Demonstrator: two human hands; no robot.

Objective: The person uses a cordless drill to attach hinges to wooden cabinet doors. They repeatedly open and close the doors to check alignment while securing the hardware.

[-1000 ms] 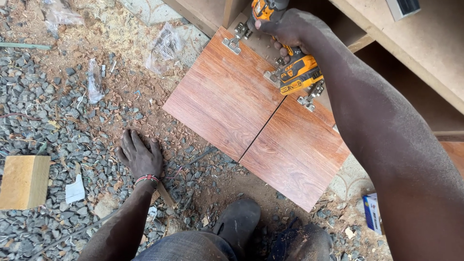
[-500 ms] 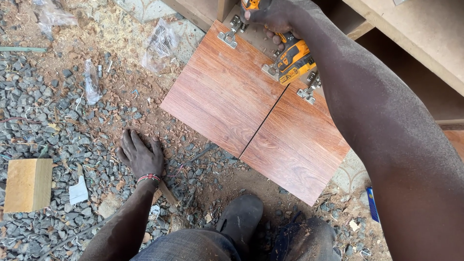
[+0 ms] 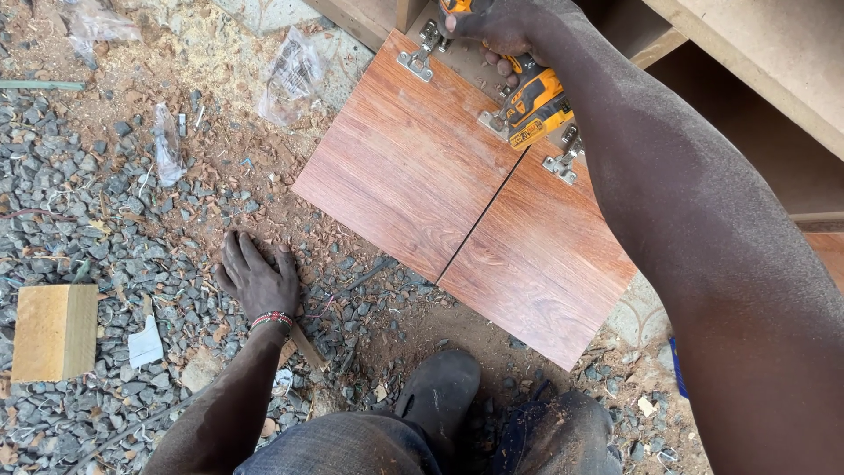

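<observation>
Shift: our right hand [image 3: 501, 26] carried the yellow cordless drill [image 3: 532, 105] toward the frame's top.
Grip: fingers wrapped around drill; keep it square over the hinge [image 3: 420, 57].
Brace: left hand [image 3: 257, 280] spread flat on gravel [image 3: 79, 229], lower left.

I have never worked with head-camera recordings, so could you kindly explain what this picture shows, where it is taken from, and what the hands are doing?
There is no machine here: a person works with two bare hands, and the single camera sits on their head, looking down. The right hand, at the top, holds a yellow and black cordless drill at the far edge of two reddish wood-grain panels lying side by side on the ground. Small metal hinges sit along that edge. The left hand, with a beaded wristband, rests flat on the gravel, holding nothing. A pale wood block lies to the left, clear plastic bags above, and the person's dark shoe shows at the bottom.
</observation>
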